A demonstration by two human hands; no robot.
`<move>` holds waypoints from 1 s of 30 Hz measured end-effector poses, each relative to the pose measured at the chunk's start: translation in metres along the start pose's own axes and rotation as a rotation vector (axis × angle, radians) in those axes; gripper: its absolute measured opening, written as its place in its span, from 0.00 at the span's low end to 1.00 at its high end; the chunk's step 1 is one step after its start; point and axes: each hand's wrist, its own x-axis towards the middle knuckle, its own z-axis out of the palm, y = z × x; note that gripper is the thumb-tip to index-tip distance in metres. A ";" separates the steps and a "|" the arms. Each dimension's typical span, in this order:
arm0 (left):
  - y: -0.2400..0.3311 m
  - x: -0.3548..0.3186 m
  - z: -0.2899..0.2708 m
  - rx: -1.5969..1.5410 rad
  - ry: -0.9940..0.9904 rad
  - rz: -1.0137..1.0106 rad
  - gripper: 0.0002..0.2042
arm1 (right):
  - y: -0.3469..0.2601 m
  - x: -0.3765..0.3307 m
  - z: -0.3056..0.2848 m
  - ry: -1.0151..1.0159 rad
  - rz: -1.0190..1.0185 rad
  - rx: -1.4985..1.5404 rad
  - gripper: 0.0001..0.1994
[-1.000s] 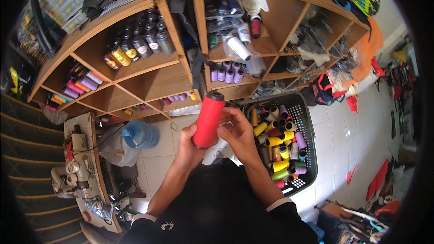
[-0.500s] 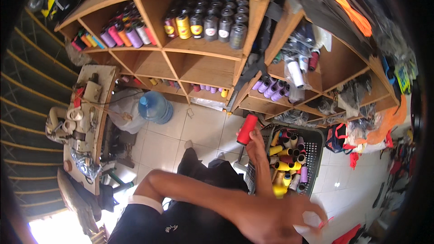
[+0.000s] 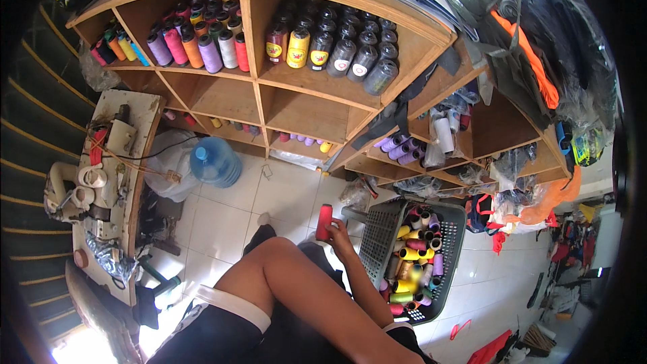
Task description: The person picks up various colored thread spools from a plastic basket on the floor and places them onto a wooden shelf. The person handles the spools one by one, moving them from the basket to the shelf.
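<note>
My right hand [image 3: 339, 236] is closed around a red spool of thread [image 3: 325, 222], which stands nearly upright above the tiled floor. The spool is left of a dark green plastic basket [image 3: 443, 298], apart from it. Inside the basket lie many thread spools in a jumble, among them a yellow spool [image 3: 409, 254] and a purple spool [image 3: 438, 264]. My left forearm [image 3: 303, 296] crosses in front of my body toward the lower right. The left hand itself is past the lower edge, out of the picture.
Ahead stands a wooden shelf [image 3: 251, 34] with rows of thread spools. Another wooden shelf [image 3: 502, 131] on the right holds bagged items. At left, a sewing machine [image 3: 101, 182] sits on a table. A blue water jug [image 3: 216, 162] stands on the floor beside a plastic bag [image 3: 172, 168].
The view has shifted. My left hand, seen at the lower right beside the basket before, has dropped out of the picture. The right hand with the red spool appears lower and farther left.
</note>
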 end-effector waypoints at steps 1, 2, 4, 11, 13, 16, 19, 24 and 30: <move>0.006 -0.005 0.000 -0.013 -0.004 0.000 0.11 | -0.001 0.001 0.005 -0.003 0.013 -0.021 0.21; 0.014 -0.010 -0.002 -0.021 -0.003 -0.002 0.11 | -0.001 0.003 0.010 -0.009 0.026 -0.042 0.21; 0.027 -0.022 -0.006 -0.034 -0.007 -0.019 0.10 | -0.009 0.001 0.031 -0.022 0.049 -0.022 0.20; 0.060 -0.049 -0.013 -0.079 -0.026 -0.047 0.10 | -0.006 0.011 0.047 -0.054 0.011 -0.376 0.20; 0.070 -0.056 -0.014 -0.094 -0.039 -0.051 0.10 | -0.011 0.016 0.047 -0.049 -0.028 -0.350 0.21; 0.081 -0.068 -0.017 -0.110 -0.037 -0.068 0.10 | -0.032 0.031 0.061 -0.049 -0.055 -0.387 0.21; 0.095 -0.078 -0.023 -0.135 -0.033 -0.082 0.10 | -0.047 0.046 0.069 -0.059 -0.145 -0.518 0.21; 0.138 -0.112 -0.055 -0.186 0.052 -0.178 0.10 | -0.071 0.066 0.094 -0.085 -0.257 -0.394 0.21; 0.188 -0.266 -0.095 0.061 0.707 -0.594 0.07 | -0.101 0.098 0.104 -0.066 -0.458 -0.167 0.23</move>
